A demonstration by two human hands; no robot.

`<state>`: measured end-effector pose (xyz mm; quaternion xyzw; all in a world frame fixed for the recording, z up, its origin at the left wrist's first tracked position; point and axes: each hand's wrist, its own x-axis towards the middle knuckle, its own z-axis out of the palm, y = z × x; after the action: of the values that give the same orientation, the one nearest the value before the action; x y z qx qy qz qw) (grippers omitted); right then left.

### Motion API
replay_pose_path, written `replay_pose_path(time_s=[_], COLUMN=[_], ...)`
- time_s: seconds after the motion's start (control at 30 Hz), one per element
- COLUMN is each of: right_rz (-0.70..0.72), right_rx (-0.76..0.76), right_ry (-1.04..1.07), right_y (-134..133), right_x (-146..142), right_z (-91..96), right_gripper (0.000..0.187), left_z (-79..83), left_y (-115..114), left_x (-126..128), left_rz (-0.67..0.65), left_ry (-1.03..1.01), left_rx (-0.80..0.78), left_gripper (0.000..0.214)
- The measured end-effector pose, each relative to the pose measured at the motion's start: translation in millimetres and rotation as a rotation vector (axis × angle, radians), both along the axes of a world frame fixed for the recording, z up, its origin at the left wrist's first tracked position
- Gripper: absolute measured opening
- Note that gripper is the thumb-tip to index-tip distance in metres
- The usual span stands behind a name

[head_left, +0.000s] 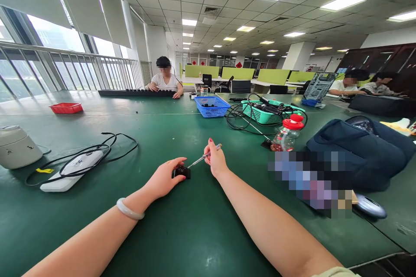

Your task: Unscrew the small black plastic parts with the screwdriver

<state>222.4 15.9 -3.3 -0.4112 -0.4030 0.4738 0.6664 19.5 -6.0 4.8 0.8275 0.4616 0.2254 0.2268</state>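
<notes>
My left hand (pixel 164 177), with a pale bangle on the wrist, pinches a small black part (pixel 182 172) that rests on the green table (pixel 182 229). My right hand (pixel 214 160) is closed round a slim screwdriver (pixel 204 157) with a clear handle. Its metal tip points down and left, onto the black part. Both hands sit close together at the middle of the table.
A white device with a black cable (pixel 76 166) and a white jar (pixel 16 147) lie at left. A red-capped bottle (pixel 287 134) and a dark blue bag (pixel 357 151) sit at right. Blue (pixel 212 106), green (pixel 266 112) and red (pixel 66 107) baskets stand farther back. Other people sit at the far side.
</notes>
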Motion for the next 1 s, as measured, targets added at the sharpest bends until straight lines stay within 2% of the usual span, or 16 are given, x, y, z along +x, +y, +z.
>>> replay_pose_path(time_s=[0.2, 0.4, 0.63, 0.9, 1.0], right_rz=[-0.131, -0.125, -0.087, -0.052, -0.022], right_rx=[0.248, 0.378, 0.329, 0.223, 0.196], right_ry=[-0.356, -0.585, -0.523, -0.285, -0.260], right_y=[-21.0, -31.4, -32.0, -21.8, -19.9], right_x=[-13.3, -19.6, -13.5, -5.8, -4.3], right_z=[8.6, 10.0, 13.6, 9.1, 8.6], right_gripper=[0.058, 0.052, 0.043, 0.042, 0.042], left_z=[-0.3, -3.8, -1.7, -0.7, -1.0], left_y=[1.9, 2.1, 0.6, -0.1, 0.4], left_x=[-3.0, -2.8, -1.9, -1.4, -1.5], left_rz=[0.003, 0.000, -0.033, -0.062, -0.060], left_ry=[-0.001, -0.015, -0.001, 0.026, 0.030], left_rx=[-0.038, -0.043, -0.014, -0.014, -0.014], left_gripper=[0.051, 0.049, 0.044, 0.041, 0.042])
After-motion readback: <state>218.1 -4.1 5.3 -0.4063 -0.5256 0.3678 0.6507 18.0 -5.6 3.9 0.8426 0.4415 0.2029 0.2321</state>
